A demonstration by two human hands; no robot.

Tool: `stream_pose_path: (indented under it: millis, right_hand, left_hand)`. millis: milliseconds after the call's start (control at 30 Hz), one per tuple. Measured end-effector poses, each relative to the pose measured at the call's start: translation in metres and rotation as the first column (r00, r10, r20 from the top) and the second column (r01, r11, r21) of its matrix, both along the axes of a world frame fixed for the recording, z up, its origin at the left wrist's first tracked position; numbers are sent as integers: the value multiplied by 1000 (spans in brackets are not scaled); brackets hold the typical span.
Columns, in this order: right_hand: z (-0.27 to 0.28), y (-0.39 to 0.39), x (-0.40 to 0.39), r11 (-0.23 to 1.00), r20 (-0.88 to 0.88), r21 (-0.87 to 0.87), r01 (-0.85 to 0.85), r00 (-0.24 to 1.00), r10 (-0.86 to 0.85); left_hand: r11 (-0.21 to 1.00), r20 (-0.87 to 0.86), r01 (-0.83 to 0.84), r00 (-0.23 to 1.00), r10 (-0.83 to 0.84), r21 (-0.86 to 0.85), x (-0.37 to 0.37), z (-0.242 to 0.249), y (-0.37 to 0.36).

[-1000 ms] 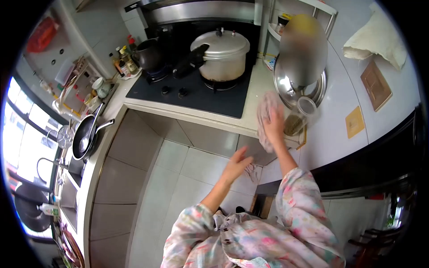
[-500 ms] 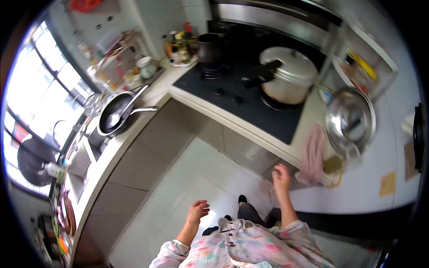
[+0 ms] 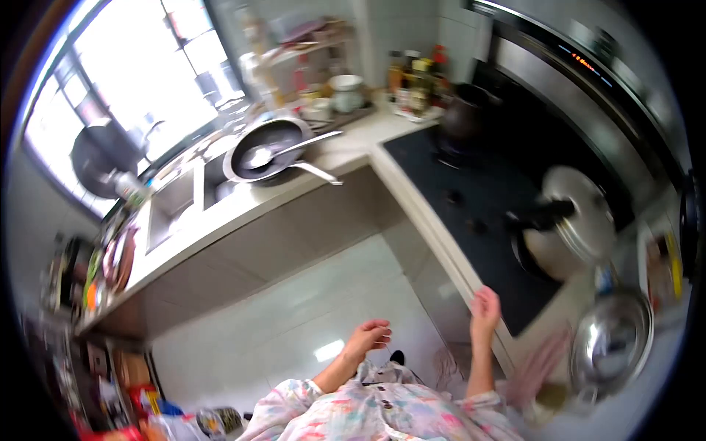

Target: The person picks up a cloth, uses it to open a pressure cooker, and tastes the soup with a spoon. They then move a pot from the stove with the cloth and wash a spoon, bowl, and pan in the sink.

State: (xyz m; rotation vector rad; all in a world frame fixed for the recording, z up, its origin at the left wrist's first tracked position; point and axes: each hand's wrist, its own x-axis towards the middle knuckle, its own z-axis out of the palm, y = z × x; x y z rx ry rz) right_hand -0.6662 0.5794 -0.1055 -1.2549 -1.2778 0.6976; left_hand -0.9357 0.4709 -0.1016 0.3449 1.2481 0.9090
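My left hand (image 3: 367, 337) hangs in the air over the floor, loosely bent, with its fingers apart and nothing in it. My right hand (image 3: 485, 312) is raised close to the front edge of the counter by the black cooktop (image 3: 482, 228). It also looks empty, its fingers relaxed and a little blurred. On the cooktop stands a pressure cooker (image 3: 585, 228) with a black handle, and a dark pot (image 3: 465, 114) sits on the farther burner. A frying pan (image 3: 272, 140) with a metal ladle (image 3: 259, 157) in it rests beside the sink.
The sink (image 3: 170, 217) lies under the window on the left. Seasoning bottles (image 3: 415, 84) stand in the counter corner. A metal lid (image 3: 610, 342) and a pink cloth (image 3: 537, 367) are at the right. Bags and packets (image 3: 158, 419) lie at the lower left.
My view has swung left, so more of the sink side and floor shows. Both hands stay empty; the right one now appears nearer the cooktop edge.
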Motion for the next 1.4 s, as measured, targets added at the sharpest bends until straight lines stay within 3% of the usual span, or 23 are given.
stream_pose_path:
  millis: [100,133,167,200,267,333,367,467,500,567,600,667,767,833,933,1033,1067,1167,1200,1267,1333,1367,1400]
  right_hand:
    - [21,25,-16,997,-56,-53,-50,997,47]
    - [33,29,-26,982,-67,-185,-35,997,23]
    - [31,33,-21,980,-12,-193,-48,999,47]
    - [41,35,-31,985,78,-172,5,997,9]
    - [41,36,-35,972,1,-213,98,995,-100]
    - [42,39,-51,960,29,-249,125,992,-121]
    - [34,43,-63,947,38,-318,43,999,-32]
    - [38,42,-145,866,10,-457,-205,972,236]
    - [37,38,-180,816,-69,-472,-333,937,342]
    - [54,20,-257,641,-245,-457,-616,780,575]
    - [49,20,-286,566,-292,-399,-721,685,667]
    - [62,17,-355,496,-218,-254,-830,549,807]
    - [83,16,-432,334,-182,-257,-907,385,905]
    - [103,20,-471,234,-44,-218,-947,249,967]
    - [109,40,-532,36,-179,-198,-980,72,981]
    - [115,54,-602,-85,-265,-133,-987,-48,963]
    - [115,55,-627,-93,-206,-60,-994,-79,975]
    - [113,78,-694,-346,-478,-127,-930,-248,843]
    - [114,85,-718,-308,-408,-157,-938,-222,885]
    - [107,93,-759,-181,-293,-212,-960,-114,949]
    - [88,99,-785,-24,-90,-325,-946,6,996]
    - [86,98,-788,48,-60,-299,-953,69,996]
    - [86,93,-785,129,-22,-282,-951,140,990]
  left_hand:
    - [997,-45,-26,999,23,-68,-16,-10,5]
    - [996,-28,-57,998,56,-69,-22,-12,9]
    - [996,4,-71,997,71,-46,-25,-18,12]
    - [997,-20,-72,997,72,-29,-33,-22,21]
    - [996,-37,-91,995,92,12,-48,-17,31]
    - [996,-30,-69,997,71,54,-66,-12,43]
    - [998,-24,27,999,-26,55,-80,-10,47]
    - [979,-17,8,1000,-4,204,-117,10,50]
    - [941,-126,-18,990,64,337,-126,12,50]
    - [816,-318,-7,919,233,577,-142,14,48]
    - [805,-321,-33,907,273,592,-155,21,47]
    - [784,-324,-76,882,341,617,-193,38,43]
    - [743,-118,-348,861,494,571,-248,37,41]
    - [677,-67,-411,825,561,611,-284,42,39]
    - [504,1,-521,696,718,689,-331,69,42]
    - [491,78,-637,653,753,594,-387,95,50]
    - [451,69,-642,618,783,620,-408,99,56]
    - [438,-14,-648,550,835,623,-474,96,70]
    - [480,-92,-654,535,840,585,-495,96,76]
    - [454,-168,-627,461,871,633,-541,89,92]
    - [299,-209,-650,214,954,698,-595,75,108]
    - [259,-196,-696,171,966,670,-624,65,109]
    - [281,-277,-587,99,956,759,-650,56,105]
